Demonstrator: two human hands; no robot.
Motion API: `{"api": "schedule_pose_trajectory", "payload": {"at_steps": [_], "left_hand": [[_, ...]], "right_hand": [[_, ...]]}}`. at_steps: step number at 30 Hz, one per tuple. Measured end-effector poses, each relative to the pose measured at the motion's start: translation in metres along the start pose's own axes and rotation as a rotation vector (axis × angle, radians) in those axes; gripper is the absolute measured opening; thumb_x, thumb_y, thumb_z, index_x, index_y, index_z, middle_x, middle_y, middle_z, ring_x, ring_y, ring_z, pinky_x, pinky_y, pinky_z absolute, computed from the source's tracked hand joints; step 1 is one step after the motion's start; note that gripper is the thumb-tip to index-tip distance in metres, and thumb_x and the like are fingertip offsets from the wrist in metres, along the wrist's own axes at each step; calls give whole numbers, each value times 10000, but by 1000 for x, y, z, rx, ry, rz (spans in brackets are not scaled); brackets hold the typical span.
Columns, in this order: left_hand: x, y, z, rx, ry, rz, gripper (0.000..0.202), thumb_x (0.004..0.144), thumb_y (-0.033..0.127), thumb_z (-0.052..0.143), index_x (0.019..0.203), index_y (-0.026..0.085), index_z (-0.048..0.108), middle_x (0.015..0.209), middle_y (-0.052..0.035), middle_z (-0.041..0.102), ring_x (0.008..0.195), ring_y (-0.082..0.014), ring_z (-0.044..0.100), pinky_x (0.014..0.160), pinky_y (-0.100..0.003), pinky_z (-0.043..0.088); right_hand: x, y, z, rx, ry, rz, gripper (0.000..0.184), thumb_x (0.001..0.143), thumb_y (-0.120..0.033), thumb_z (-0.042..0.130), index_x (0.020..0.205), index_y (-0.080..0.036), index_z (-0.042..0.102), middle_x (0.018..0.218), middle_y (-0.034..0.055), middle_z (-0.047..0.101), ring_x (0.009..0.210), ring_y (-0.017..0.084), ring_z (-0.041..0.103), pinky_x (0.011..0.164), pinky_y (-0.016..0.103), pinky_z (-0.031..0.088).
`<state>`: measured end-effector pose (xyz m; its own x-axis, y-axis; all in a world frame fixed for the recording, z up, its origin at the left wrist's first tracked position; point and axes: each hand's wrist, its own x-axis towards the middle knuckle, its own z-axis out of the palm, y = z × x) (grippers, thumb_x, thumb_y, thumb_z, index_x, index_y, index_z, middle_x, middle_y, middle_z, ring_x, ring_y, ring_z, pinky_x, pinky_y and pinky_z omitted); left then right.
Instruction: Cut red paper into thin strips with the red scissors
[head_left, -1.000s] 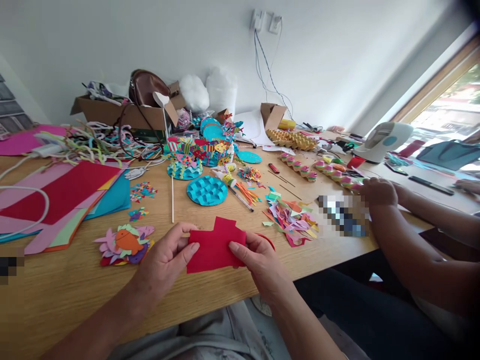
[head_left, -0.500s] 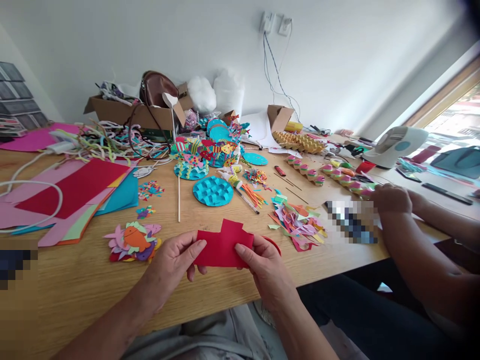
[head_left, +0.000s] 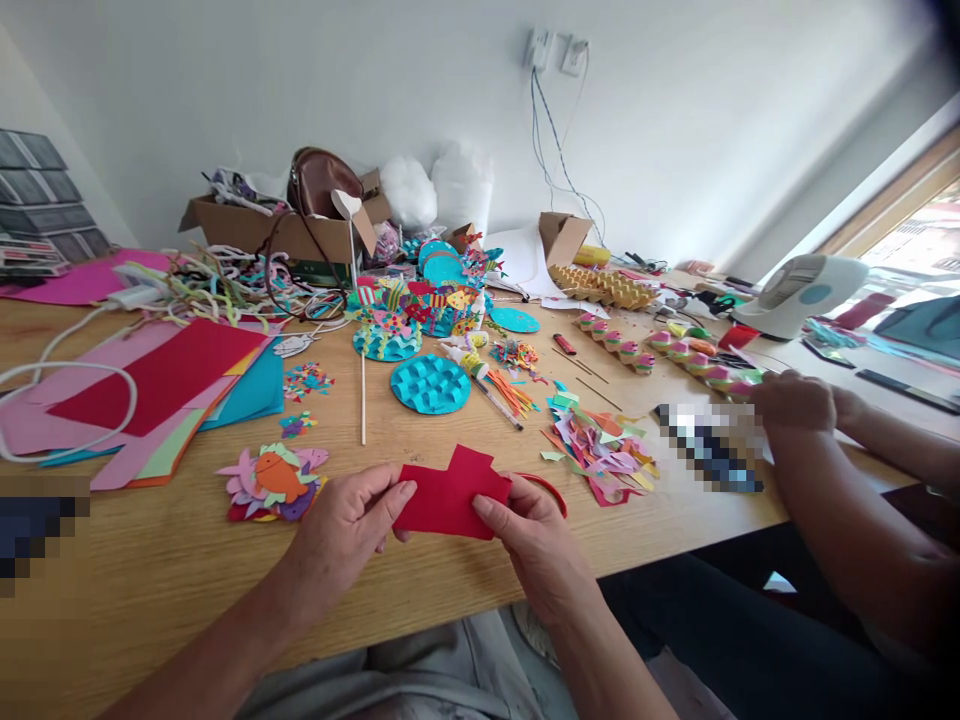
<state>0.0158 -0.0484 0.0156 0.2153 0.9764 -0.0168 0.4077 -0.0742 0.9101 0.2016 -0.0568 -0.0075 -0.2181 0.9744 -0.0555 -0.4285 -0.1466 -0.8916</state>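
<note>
"Where's the red paper (head_left: 450, 500)?"

"Held on the near side of the blue disc (head_left: 430, 385): L hand (head_left: 352, 520) pinching one end, R hand (head_left: 536, 525) the other, fingers closed on it (there's a red loop (head_left: 556, 490) by the R hand, ID unclear)."

"How far along?"

"Fish cutouts (head_left: 277, 475) look done, piled near-left of the disc; paper scraps (head_left: 600, 450) to its right. The red paper's plain w/ one squared tab, so prob. only part-cut; can't tell how much is left."

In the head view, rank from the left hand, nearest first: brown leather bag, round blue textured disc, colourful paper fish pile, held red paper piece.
1. Red paper piece, in the left hand
2. Paper fish pile, to its left
3. Blue disc, ahead
4. Brown bag, far back
</note>
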Motion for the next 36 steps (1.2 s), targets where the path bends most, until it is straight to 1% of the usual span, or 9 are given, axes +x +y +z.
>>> {"api": "schedule_pose_trajectory", "payload": {"at_steps": [4, 9, 12, 14, 16, 22, 28, 32, 36], "left_hand": [[-2, 2, -1, 72, 12, 49, 300, 809, 353, 418, 566, 192, 490, 461, 48, 497, 419, -95, 457, 428, -186, 339], [-1, -4, -1, 169, 151, 184, 297, 790, 328, 470, 527, 191, 485, 461, 48, 463, 435, -97, 431, 432, -193, 326], [-2, -4, 0, 90, 215, 182, 186, 783, 320, 502, 730, 194, 628, 618, 13, 613, 563, -133, 549, 527, -202, 417], [-4, -1, 1, 31, 267, 153, 242, 780, 317, 517, 951, 205, 647, 766, -12, 682, 691, -162, 610, 630, -218, 461], [-6, 0, 4, 2, 313, 141, 332, 780, 311, 525, 1086, 212, 609, 866, -24, 701, 772, -175, 630, 710, -231, 473], [-10, -9, 15, 12, 382, 273, 368, 808, 265, 504, 1171, 245, 560, 1129, -33, 641, 976, -189, 606, 848, -246, 453], [-10, -14, 18, 102, 425, 328, 318, 807, 221, 508, 1108, 242, 606, 1066, -47, 664, 895, -183, 627, 810, -246, 470], [-10, -11, 17, 18, 434, 270, 311, 783, 236, 531, 1081, 238, 619, 1030, -42, 670, 927, -194, 611, 823, -260, 463], [-8, -3, 12, -252, 330, 50, 358, 763, 313, 554, 1106, 220, 592, 904, -28, 683, 806, -183, 629, 707, -250, 497]], "right_hand": [[-1, 0, 1, -4, 8, 0, 223, 690, -267, 702, 907, -218, 686, 881, 23, 710, 820, 214, 639, 791, 359, 477], [-3, 1, 5, -49, 66, -21, 236, 659, -302, 718, 875, -212, 688, 852, 17, 711, 811, 208, 635, 793, 343, 479], [-6, 5, 7, -85, 164, -80, 187, 646, -292, 730, 811, -216, 688, 801, 10, 708, 765, 194, 630, 737, 315, 491], [-8, 9, 9, -84, 243, -122, 162, 642, -277, 735, 786, -226, 679, 794, 0, 707, 745, 184, 627, 714, 303, 492], [-9, 12, 10, -73, 299, -146, 169, 638, -270, 739, 788, -233, 672, 802, -6, 708, 737, 183, 626, 712, 305, 492], [-8, 17, 16, -33, 333, -161, 179, 635, -281, 738, 794, -217, 686, 819, 20, 710, 756, 197, 623, 731, 324, 491], [-7, 20, 22, 23, 334, -157, 155, 642, -259, 731, 788, -219, 695, 788, 12, 704, 734, 179, 612, 715, 302, 487], [-7, 21, 22, 14, 324, -164, 134, 648, -262, 726, 773, -224, 696, 779, 4, 696, 737, 170, 606, 719, 286, 482], [-7, 21, 21, -21, 337, -146, 143, 628, -278, 736, 750, -220, 692, 754, 11, 691, 725, 188, 607, 710, 310, 486]]}}
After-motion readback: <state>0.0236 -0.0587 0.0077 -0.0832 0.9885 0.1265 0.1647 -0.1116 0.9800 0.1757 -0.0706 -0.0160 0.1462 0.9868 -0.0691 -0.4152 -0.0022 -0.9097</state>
